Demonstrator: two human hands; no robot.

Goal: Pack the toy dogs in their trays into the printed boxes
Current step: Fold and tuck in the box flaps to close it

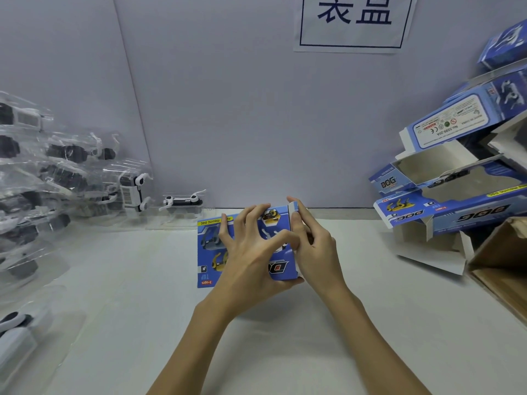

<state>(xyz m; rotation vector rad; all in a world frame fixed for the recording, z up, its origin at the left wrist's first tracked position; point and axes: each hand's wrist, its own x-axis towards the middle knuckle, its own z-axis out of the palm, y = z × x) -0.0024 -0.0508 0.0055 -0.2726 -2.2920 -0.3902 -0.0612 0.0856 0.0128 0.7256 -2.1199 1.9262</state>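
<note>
A blue printed box (pixel 209 253) with pictures of toy dogs lies at the middle of the white table. My left hand (pixel 251 252) grips it from above, fingers spread over its top face and thumb under its near right corner. My right hand (pixel 312 246) pinches the white end flap (pixel 293 213) at the box's right end. A black and white toy dog in a clear tray (pixel 182 205) stands just behind the box, by the wall. What is inside the box is hidden.
A heap of clear trays with toy dogs (pixel 57 178) fills the left side. Several empty printed boxes (pixel 456 178) are stacked at the right, next to an open brown carton (pixel 502 260). A paper sign (pixel 353 21) hangs on the wall.
</note>
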